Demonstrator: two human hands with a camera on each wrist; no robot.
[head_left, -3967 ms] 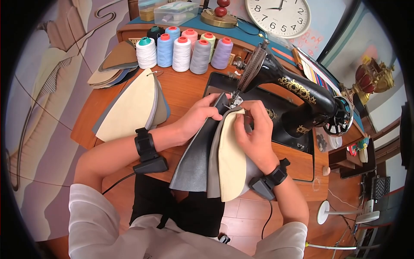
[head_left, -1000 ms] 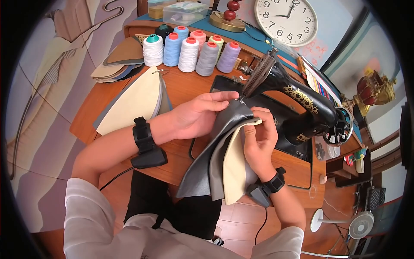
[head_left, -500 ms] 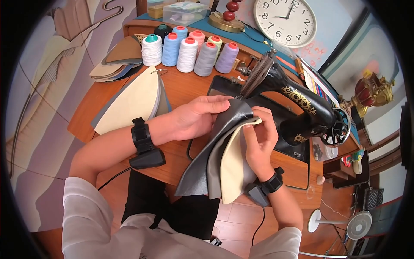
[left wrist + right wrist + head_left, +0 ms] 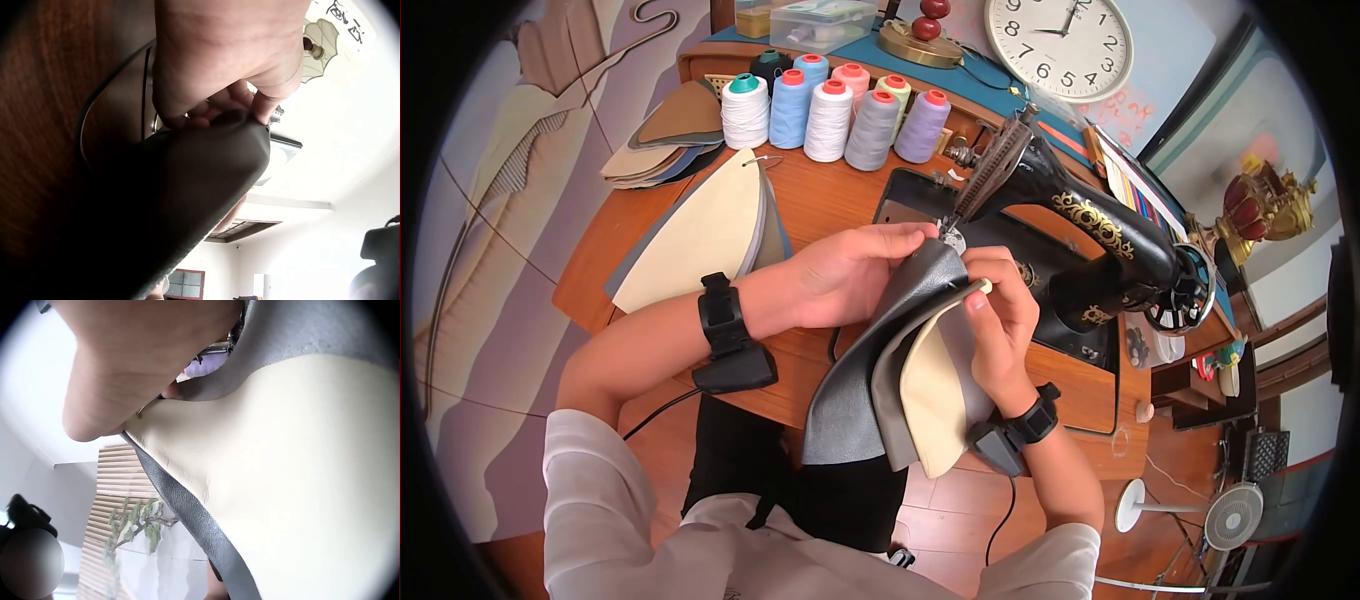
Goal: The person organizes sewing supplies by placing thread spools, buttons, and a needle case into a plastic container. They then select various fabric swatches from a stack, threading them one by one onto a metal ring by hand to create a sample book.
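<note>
In the head view my left hand (image 4: 845,275) pinches the narrow top of a dark grey leather panel (image 4: 845,405), thumb uppermost. The left wrist view shows that thumb and the fingers closed on the tip of the dark panel (image 4: 206,162). My right hand (image 4: 1005,335) pinches the tip of a cream panel (image 4: 935,400), with a taupe panel (image 4: 888,375) layered between it and the dark one. The panels hang down over the lap. Their tops lie just in front of the presser foot (image 4: 951,237) of a black sewing machine (image 4: 1090,212).
Several thread cones (image 4: 825,120) stand behind on the wooden table (image 4: 820,205). To the left lie a ringed set of cream and grey panels (image 4: 695,235) and a brown stack (image 4: 680,115). A wall clock (image 4: 1060,45) is at the back, a fan (image 4: 1233,517) at lower right.
Over four seconds the dark panel has turned its smooth face upward and the left thumb has moved onto its tip. In the last half second the panels shifted slightly nearer, uncovering the presser foot.
</note>
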